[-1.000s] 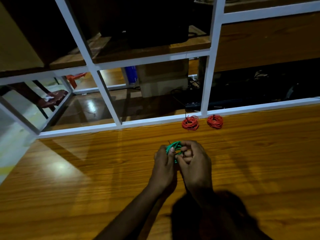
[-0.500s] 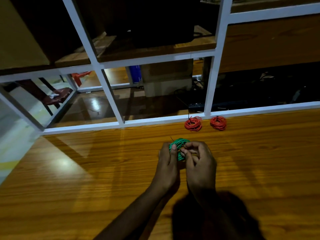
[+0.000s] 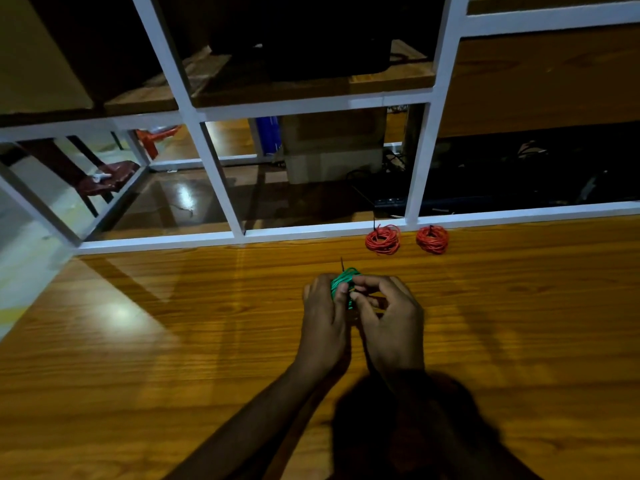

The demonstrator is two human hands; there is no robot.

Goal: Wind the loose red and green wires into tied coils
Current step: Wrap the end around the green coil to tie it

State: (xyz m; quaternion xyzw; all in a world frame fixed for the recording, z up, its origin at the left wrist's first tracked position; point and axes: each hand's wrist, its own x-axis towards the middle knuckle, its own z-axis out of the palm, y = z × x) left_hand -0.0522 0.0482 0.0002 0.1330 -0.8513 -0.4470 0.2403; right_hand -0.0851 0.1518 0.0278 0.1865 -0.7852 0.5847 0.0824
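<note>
A green wire coil (image 3: 341, 280) sits between both hands above the wooden table (image 3: 138, 341). My left hand (image 3: 323, 317) grips the coil's left side, thumb across it. My right hand (image 3: 389, 317) pinches the coil's right side with thumb and forefinger. A thin dark tie end (image 3: 342, 263) sticks up from the coil. Most of the coil is hidden by fingers. Two red wire coils lie near the table's far edge: one (image 3: 382, 239) on the left, one (image 3: 433, 239) on the right, each with a short dark tie end.
A white metal frame (image 3: 221, 174) with open compartments rises along the table's far edge. Behind it are wooden shelves, a dark box, cables and a red chair (image 3: 107, 178) on the floor at the left.
Both hands stay on the green coil; my right fingers have shifted on its right side. The view has drifted slightly, so the red coils sit a little further right.
</note>
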